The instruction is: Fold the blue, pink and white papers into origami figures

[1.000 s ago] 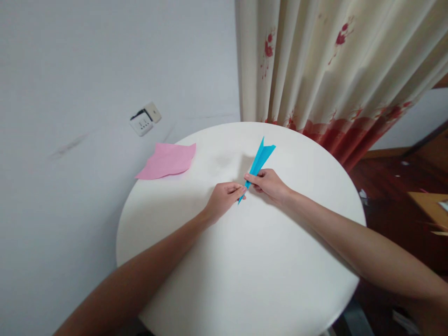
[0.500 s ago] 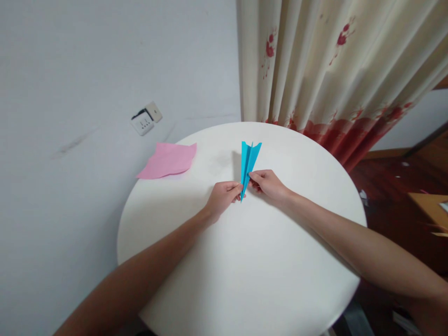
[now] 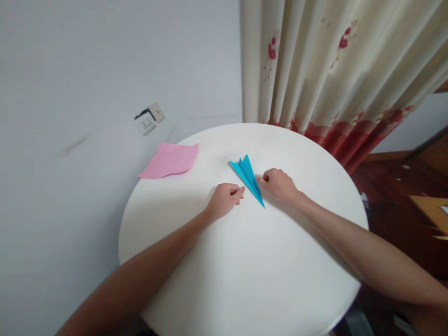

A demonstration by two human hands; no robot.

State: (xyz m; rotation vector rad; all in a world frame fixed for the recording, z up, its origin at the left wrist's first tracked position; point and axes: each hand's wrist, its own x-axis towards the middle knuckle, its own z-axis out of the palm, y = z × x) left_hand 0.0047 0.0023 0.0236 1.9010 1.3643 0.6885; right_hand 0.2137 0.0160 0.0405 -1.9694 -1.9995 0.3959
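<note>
A blue folded paper airplane (image 3: 248,177) sits low over the white table, its nose angled toward me and to the right, its notched tail facing the far left. My right hand (image 3: 278,183) is curled closed at the plane's right wing edge, thumb and fingertips against it; the exact grip is partly hidden. Just left of the plane is my left hand (image 3: 227,198), its thumb and fingers pressed together. No paper shows between them, and a small gap separates this hand from the plane.
Pink paper (image 3: 171,160) lies at the far left edge of the round white table (image 3: 245,280). A wall with a socket (image 3: 145,122) rises behind it. A cream and red curtain (image 3: 315,70) hangs behind the table on the right.
The paper airplane has come down closer to the tabletop and turned, so its nose now points to the right. My left hand has let go of it.
</note>
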